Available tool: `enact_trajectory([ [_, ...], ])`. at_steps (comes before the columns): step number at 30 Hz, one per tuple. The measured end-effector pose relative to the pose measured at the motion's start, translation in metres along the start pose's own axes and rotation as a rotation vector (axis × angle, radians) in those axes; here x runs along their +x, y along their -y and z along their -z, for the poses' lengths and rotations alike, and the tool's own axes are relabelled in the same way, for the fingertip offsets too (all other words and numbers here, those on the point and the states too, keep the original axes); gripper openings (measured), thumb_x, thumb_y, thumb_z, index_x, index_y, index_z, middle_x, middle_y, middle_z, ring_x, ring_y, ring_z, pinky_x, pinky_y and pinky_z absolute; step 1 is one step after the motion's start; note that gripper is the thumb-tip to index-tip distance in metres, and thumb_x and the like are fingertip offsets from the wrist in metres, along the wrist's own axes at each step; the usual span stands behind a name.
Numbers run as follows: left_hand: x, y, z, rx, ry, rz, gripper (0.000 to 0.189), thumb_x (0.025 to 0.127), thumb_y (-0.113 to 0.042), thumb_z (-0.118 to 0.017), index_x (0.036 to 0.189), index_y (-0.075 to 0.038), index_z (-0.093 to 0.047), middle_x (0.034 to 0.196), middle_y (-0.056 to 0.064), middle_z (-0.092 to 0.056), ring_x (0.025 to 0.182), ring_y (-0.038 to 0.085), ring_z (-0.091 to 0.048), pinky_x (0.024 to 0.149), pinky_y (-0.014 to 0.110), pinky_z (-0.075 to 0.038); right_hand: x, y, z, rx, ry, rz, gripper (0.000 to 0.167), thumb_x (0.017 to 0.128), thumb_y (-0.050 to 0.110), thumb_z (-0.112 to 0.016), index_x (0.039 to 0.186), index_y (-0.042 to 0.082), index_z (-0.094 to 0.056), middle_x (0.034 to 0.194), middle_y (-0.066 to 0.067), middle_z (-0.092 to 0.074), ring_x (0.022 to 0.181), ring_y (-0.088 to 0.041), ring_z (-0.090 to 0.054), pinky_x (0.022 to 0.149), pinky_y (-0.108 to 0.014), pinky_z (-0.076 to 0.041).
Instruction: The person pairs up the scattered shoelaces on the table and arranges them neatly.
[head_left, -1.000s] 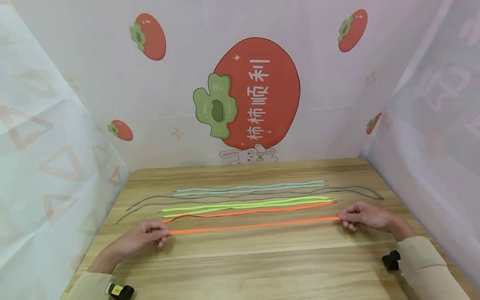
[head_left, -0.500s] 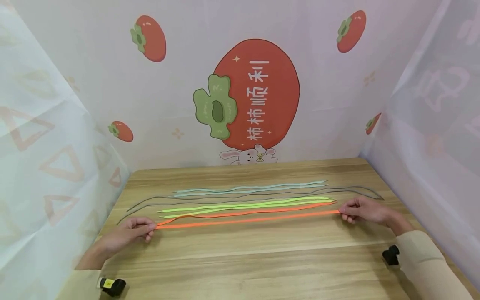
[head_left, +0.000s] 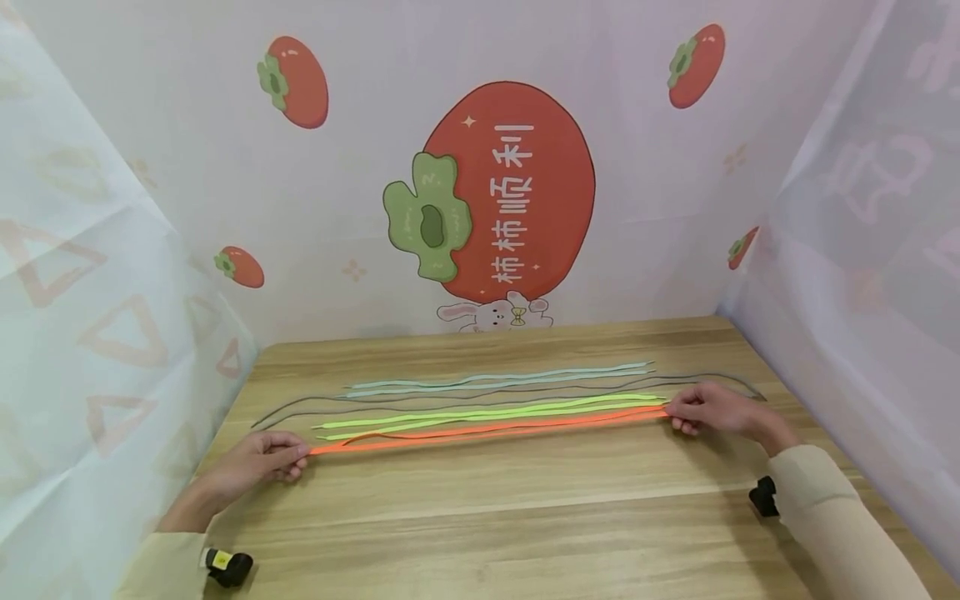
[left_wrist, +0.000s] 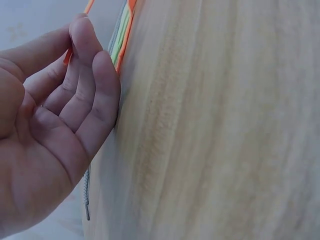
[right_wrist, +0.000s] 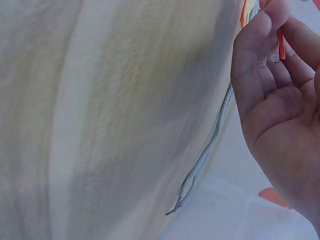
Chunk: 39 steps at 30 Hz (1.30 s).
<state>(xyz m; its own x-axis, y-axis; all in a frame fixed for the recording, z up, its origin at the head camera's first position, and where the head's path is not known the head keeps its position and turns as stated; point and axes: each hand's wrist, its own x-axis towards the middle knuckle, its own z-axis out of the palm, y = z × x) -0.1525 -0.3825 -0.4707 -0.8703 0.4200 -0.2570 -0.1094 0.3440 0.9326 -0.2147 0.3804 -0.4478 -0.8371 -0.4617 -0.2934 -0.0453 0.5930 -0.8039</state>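
Note:
An orange shoelace (head_left: 330, 448) is stretched between both hands, low over the table. My left hand (head_left: 255, 468) pinches its left end between thumb and fingers; a short orange end (left_wrist: 68, 56) sticks out below the pinch in the left wrist view. At the other end my right hand (head_left: 722, 411) pinches the lace, and its orange tip (right_wrist: 281, 45) hangs past the fingers in the right wrist view. A second orange shoelace (head_left: 367, 435) lies just behind, partly overlapped in the head view. Behind that lie yellow-green shoelaces (head_left: 450, 416).
Farther back lie grey shoelaces (head_left: 300, 402), longer than the rest, and pale blue shoelaces (head_left: 495, 377). They run across the wooden table (head_left: 480, 533). A printed sheet (head_left: 645, 250) rises at the table's back, with white sheets along both sides.
Both hands have carried the held orange shoelace away from the person, toward the other orange one. The left hand moved left first; the right hand has shifted slightly left and back.

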Motion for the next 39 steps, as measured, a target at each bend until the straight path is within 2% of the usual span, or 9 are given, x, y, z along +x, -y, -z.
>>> enact_trajectory([
  [10,0.012,-0.003,-0.007,0.038,-0.072,0.077,0.041,0.108,-0.024,-0.063,0.122,0.014,-0.068,0.101,0.008,-0.078,0.087,0.011,-0.075,0.082,0.030,-0.065,0.008,0.000,-0.001,-0.058,-0.017,-0.015,0.027,0.109,0.018,-0.060,0.104,-0.005,-0.073,0.090,-0.008,-0.070,0.078,-0.012,-0.064,0.070,-0.028,-0.060],
  [15,0.016,-0.005,-0.011,0.054,-0.098,0.097,0.038,0.108,-0.022,-0.064,0.120,0.013,-0.070,0.100,0.008,-0.080,0.086,0.013,-0.078,0.080,0.029,-0.065,0.009,0.000,-0.002,-0.075,-0.024,-0.031,0.027,0.108,0.020,-0.062,0.101,-0.003,-0.073,0.089,-0.008,-0.070,0.077,-0.014,-0.064,0.070,-0.029,-0.060],
  [21,0.018,-0.009,-0.015,0.116,-0.105,0.108,0.034,0.106,-0.020,-0.067,0.120,0.010,-0.072,0.098,0.009,-0.081,0.085,0.015,-0.078,0.077,0.028,-0.065,0.010,-0.004,-0.004,-0.078,-0.024,-0.042,0.027,0.108,0.019,-0.062,0.101,-0.004,-0.073,0.086,-0.005,-0.068,0.076,-0.012,-0.063,0.069,-0.027,-0.059],
  [25,0.018,-0.012,-0.017,0.175,-0.090,0.084,0.034,0.104,-0.021,-0.069,0.118,0.010,-0.073,0.096,0.011,-0.079,0.083,0.016,-0.077,0.074,0.029,-0.065,0.010,-0.005,-0.005,-0.069,-0.032,-0.045,0.026,0.108,0.019,-0.063,0.100,-0.004,-0.073,0.084,-0.004,-0.067,0.074,-0.010,-0.062,0.067,-0.026,-0.058],
  [31,0.014,-0.018,-0.016,0.252,-0.087,0.039,0.032,0.105,-0.019,-0.067,0.115,0.011,-0.074,0.095,0.015,-0.077,0.080,0.017,-0.076,0.072,0.030,-0.065,0.008,-0.001,-0.006,-0.132,-0.069,-0.050,0.028,0.107,0.019,-0.063,0.092,-0.002,-0.072,0.080,-0.003,-0.066,0.072,-0.011,-0.062,0.066,-0.027,-0.057],
  [35,0.005,-0.022,-0.011,0.363,-0.103,0.002,0.030,0.107,-0.019,-0.063,0.113,0.009,-0.075,0.095,0.015,-0.077,0.079,0.017,-0.075,0.070,0.029,-0.064,0.005,0.004,-0.005,-0.243,-0.132,-0.070,0.033,0.107,0.023,-0.063,0.083,0.002,-0.071,0.076,-0.002,-0.067,0.069,-0.014,-0.062,0.064,-0.027,-0.054],
  [39,-0.001,-0.024,-0.006,0.489,-0.146,-0.014,0.028,0.108,-0.020,-0.062,0.108,0.004,-0.077,0.093,0.010,-0.077,0.077,0.012,-0.073,0.069,0.026,-0.061,0.002,0.009,-0.001,-0.382,-0.190,-0.093,0.037,0.108,0.028,-0.062,0.079,0.007,-0.071,0.074,-0.001,-0.068,0.070,-0.016,-0.061,0.065,-0.028,-0.049],
])
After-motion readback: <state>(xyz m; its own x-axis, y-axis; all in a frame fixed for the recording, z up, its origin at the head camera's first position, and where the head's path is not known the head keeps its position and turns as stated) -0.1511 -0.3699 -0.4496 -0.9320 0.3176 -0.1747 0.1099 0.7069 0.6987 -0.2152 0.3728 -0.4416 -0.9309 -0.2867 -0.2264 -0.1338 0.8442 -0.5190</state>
